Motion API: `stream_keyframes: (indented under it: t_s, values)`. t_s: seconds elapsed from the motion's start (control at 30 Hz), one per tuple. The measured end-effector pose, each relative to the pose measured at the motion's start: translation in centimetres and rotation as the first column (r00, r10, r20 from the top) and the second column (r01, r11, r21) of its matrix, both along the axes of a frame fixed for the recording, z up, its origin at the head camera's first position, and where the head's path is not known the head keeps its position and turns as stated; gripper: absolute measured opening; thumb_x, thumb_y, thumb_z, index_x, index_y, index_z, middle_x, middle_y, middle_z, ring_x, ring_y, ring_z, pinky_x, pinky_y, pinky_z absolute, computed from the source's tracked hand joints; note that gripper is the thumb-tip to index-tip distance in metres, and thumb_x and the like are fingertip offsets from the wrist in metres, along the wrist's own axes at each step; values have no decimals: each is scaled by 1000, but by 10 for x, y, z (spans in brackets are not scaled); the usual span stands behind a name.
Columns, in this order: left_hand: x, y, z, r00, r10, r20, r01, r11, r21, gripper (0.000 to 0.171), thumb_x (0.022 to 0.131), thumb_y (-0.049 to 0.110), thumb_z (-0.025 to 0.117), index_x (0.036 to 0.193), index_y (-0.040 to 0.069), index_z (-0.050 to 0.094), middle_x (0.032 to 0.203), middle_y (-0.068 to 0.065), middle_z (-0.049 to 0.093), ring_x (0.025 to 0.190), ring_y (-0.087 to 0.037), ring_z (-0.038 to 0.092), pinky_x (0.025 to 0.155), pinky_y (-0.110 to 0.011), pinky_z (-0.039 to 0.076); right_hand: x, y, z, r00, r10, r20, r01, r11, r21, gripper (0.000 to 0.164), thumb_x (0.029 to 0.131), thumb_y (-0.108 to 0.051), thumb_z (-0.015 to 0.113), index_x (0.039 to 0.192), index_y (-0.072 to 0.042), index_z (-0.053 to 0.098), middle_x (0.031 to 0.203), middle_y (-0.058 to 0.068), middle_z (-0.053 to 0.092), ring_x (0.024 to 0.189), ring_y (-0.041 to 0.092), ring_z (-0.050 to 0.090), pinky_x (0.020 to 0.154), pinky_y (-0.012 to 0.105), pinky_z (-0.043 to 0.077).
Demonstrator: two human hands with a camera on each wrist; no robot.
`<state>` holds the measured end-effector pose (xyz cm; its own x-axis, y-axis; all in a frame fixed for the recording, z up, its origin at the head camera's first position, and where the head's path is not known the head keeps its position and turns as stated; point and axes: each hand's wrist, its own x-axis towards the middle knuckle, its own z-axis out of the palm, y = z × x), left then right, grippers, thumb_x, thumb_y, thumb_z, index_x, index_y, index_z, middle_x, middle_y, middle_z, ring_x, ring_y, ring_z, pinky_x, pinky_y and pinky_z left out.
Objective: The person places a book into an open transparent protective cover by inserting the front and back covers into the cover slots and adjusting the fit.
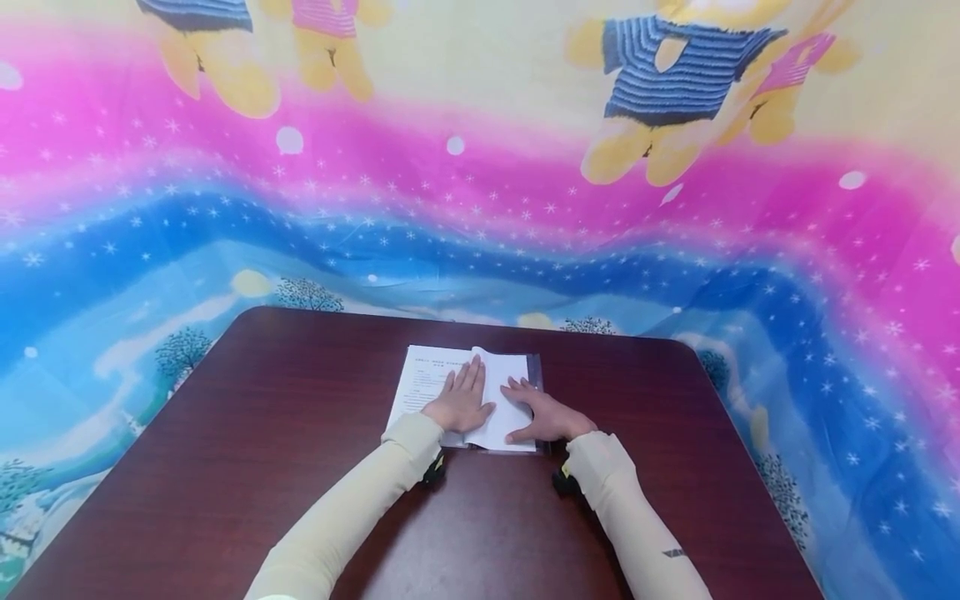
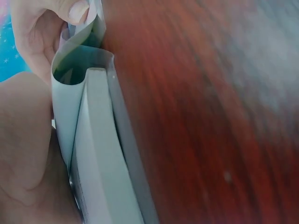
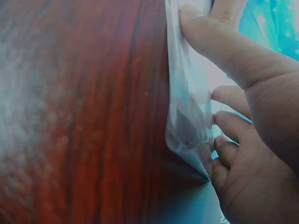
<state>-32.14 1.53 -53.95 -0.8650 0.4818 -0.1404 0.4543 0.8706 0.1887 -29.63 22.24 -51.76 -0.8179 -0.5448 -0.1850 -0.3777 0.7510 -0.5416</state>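
A book [image 1: 420, 383] in a clear plastic cover [image 1: 535, 367] lies spread on the table, its left page printed and its right-hand leaf [image 1: 498, 429] white. My left hand [image 1: 459, 404] rests flat near the middle fold, fingers extended forward. With fingers and thumb spread, my right hand [image 1: 553, 417] touches the right-hand leaf. In the left wrist view, the block of pages [image 2: 100, 140] shows edge-on beside a curled leaf [image 2: 67, 116]. The right wrist view shows the cover's wrinkled clear edge [image 3: 187, 116] beneath my right thumb [image 3: 219, 39].
The dark red-brown wooden table [image 1: 300, 375] has rounded far corners. Behind it hangs a colourful cloth [image 1: 465, 208] printed with bears, snowflakes and trees. Small black devices [image 1: 433, 471] sit under both wrists, below light sleeves [image 1: 337, 508].
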Motion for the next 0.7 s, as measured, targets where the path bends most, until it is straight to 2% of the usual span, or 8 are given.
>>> stream_keyframes:
  t_s: [0.2, 0.43, 0.7]
  values:
    - [5, 6, 7, 1000, 9, -2, -9, 1000, 7, 79, 97, 48, 32, 148, -2, -2, 155, -16, -11, 142, -33, -2, 114, -49, 4, -1, 0, 0, 1000, 6, -7, -6, 1000, -9, 90, 75, -43, 75, 148, -20, 28, 156, 4, 12, 143, 27, 2, 111, 52, 19]
    - [1, 10, 2, 1000, 15, -4, -15, 999, -36, 90, 92, 59, 33, 147, 1, -8, 154, -13, -17, 142, -30, -6, 114, -48, 1, -2, 0, -1, 1000, 20, -22, -20, 1000, -8, 88, 76, -41, 75, 148, -20, 28, 156, 5, 12, 143, 28, 2, 111, 51, 18]
    - [2, 16, 5, 1000, 16, 11, -15, 999, -37, 95, 90, 63, 36, 147, 1, -7, 154, -14, -15, 142, -30, -5, 114, -47, 3, 1, -1, 3, 1000, 24, -14, -25, 999, -25, 88, 76, -39, 75, 147, -17, 29, 156, 8, 13, 143, 30, 2, 110, 54, 18]
